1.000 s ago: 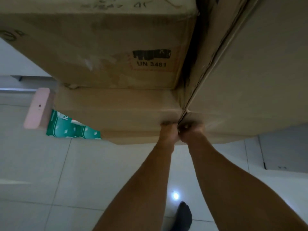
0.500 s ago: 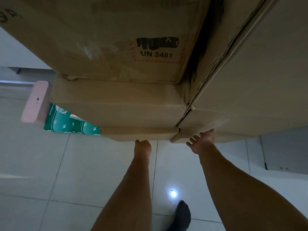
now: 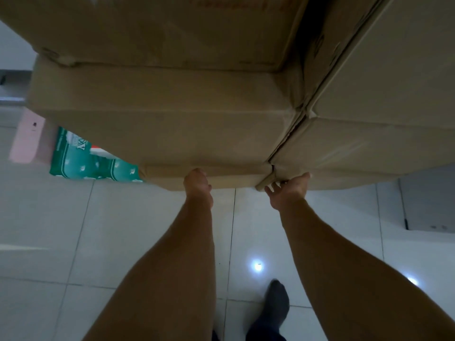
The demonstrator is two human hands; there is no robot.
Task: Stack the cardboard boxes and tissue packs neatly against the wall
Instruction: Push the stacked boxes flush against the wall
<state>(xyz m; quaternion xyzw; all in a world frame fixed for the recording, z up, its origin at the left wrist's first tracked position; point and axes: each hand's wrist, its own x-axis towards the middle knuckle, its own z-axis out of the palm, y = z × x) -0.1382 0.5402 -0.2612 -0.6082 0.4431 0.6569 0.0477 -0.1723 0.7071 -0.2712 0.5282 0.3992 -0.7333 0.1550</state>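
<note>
A stack of brown cardboard boxes fills the upper view. A flat bottom box [image 3: 160, 134] carries a larger upper box [image 3: 172, 30], and a tall right box [image 3: 394, 82] stands tight against them. My left hand [image 3: 198, 184] touches the lower front edge of the bottom box; its fingertips are against the cardboard. My right hand [image 3: 288, 190] has its fingers spread and touches the bottom corner of the right box by the seam. A green tissue pack [image 3: 93, 161] lies on the floor behind the bottom box, partly hidden by it.
A pink flat object [image 3: 27, 139] leans left of the tissue pack. The floor [image 3: 123, 230] is white tile with light glare. My foot in a dark sock [image 3: 275, 306] stands below the hands. A white panel [image 3: 428, 200] sits at the right.
Both hands let go of the seam between the boxes, drew back and moved apart, then came to the boxes' lower edge. The view has dropped closer to the stack.
</note>
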